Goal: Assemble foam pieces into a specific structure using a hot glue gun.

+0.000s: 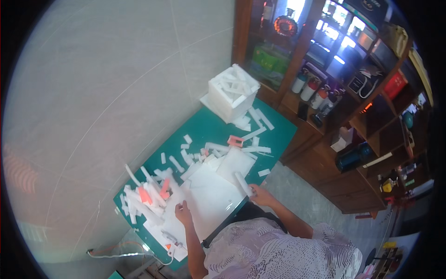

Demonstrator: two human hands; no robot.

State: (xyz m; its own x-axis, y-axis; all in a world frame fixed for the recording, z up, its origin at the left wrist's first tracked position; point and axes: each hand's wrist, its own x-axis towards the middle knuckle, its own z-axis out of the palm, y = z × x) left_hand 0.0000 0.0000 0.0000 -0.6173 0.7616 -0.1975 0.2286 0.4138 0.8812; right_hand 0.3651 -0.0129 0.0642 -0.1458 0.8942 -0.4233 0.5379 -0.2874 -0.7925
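My right hand (263,195) is closed on one end of a white foam strip (242,183), held at the table's front edge beside a square white foam sheet (236,165). Over the large white board (211,195), my left hand (183,215) has its fingers curled together. A small dark spot shows between them, too small to name. Left of that hand lies a pile of white foam strips (134,204) with a few pinkish-red pieces (145,195) among them. Small foam offcuts (186,156) are strewn behind the board.
A white foam box (232,95) stands at the far end of the green tabletop (195,125). A small tool with a cable (171,238) lies at the near left corner. Grey wall (102,83) runs along the left; a wooden cabinet (320,181) with bottles stands right.
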